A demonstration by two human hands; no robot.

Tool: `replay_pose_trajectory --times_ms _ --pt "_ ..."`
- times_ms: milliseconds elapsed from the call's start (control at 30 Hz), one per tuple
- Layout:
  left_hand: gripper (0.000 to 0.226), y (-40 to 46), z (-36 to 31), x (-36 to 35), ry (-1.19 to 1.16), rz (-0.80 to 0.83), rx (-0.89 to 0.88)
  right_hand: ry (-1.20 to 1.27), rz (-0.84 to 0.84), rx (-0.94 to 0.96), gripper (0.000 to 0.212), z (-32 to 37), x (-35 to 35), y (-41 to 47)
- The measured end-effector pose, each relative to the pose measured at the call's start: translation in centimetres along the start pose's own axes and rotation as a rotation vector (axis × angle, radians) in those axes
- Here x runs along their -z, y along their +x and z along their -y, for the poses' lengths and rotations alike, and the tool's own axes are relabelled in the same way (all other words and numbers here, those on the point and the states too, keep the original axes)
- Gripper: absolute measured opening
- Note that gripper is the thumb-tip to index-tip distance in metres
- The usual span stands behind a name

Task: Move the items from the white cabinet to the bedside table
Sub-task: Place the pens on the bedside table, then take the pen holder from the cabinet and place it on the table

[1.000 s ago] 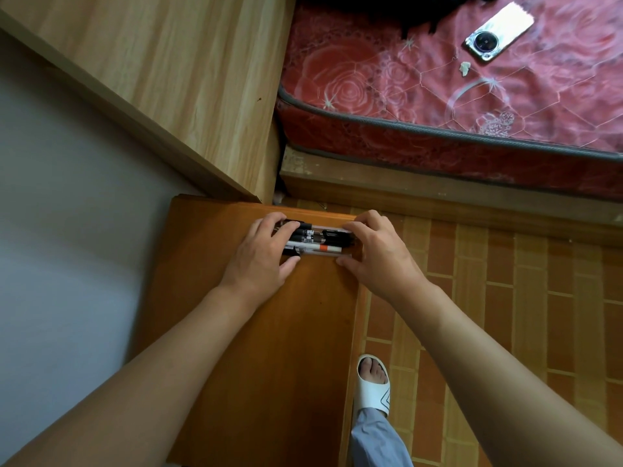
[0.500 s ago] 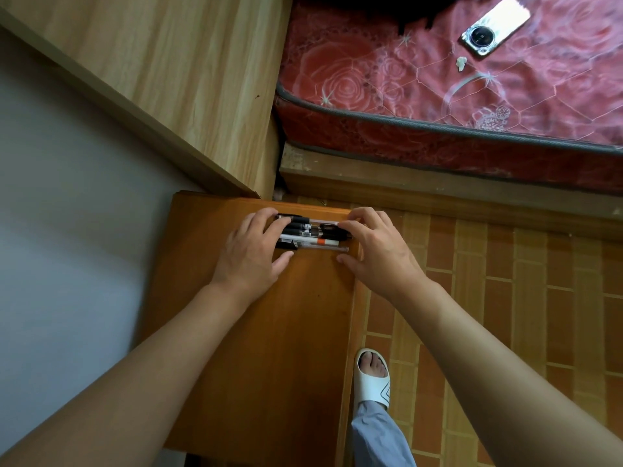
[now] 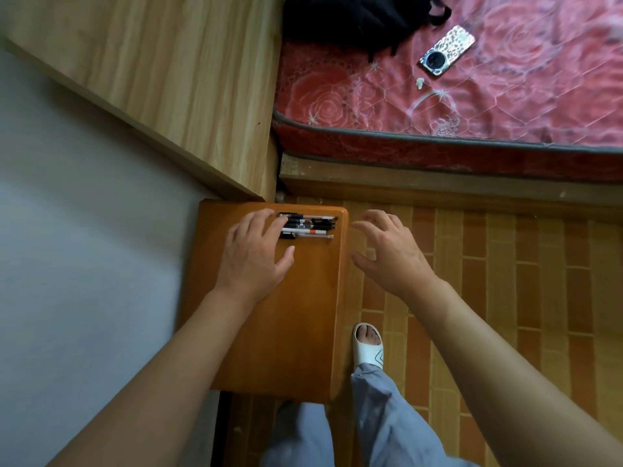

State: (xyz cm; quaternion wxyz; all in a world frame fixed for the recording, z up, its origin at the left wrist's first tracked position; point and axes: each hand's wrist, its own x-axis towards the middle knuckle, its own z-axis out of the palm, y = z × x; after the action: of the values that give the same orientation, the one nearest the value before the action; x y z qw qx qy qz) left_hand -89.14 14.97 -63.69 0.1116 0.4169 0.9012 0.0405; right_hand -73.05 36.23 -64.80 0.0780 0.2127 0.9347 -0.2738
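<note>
Right hand (image 3: 391,251) pulled off pens (image 3: 308,225) — spread past table (image 3: 269,332) edge; left hand (image 3: 256,254) seemingly resting flat.

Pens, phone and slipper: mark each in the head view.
pens (image 3: 312,226): head view, middle of the bundle's barrels.
phone (image 3: 448,49): head view, centre of its patterned back.
slipper (image 3: 369,352): head view, white upper strap.

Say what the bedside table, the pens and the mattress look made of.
Bedside table: wood, likely varnished; orange-brown grain with a soft sheen.
Pens: apparently plastic; glossy black and white barrels, one with an orange band.
Mattress: quilted fabric; stitched red rose pattern, grey piped edge.
</note>
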Motion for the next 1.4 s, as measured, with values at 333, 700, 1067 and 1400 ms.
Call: replay_pose_trajectory --times_ms 333,700,1067,1400 --pt "0.056 -4.2 -8.8 11.0 -0.019 0.0 -0.114 -0.076 -0.059 -0.191 0.057 1.8 10.6 -12.7" --pt "0.057 -7.8 -19.1 23.5 -0.047 -0.074 -0.497 -0.064 -0.381 -0.602 0.063 7.3 20.7 -30.6" --pt "0.058 -14.6 -34.1 33.9 -0.026 -0.149 -0.963 -0.037 -0.696 -1.017 0.064 10.7 26.4 -51.1" --pt "0.057 -23.2 -47.0 37.8 -0.024 -0.156 -1.207 0.008 -0.866 -1.314 0.07 11.8 28.4 -66.4"
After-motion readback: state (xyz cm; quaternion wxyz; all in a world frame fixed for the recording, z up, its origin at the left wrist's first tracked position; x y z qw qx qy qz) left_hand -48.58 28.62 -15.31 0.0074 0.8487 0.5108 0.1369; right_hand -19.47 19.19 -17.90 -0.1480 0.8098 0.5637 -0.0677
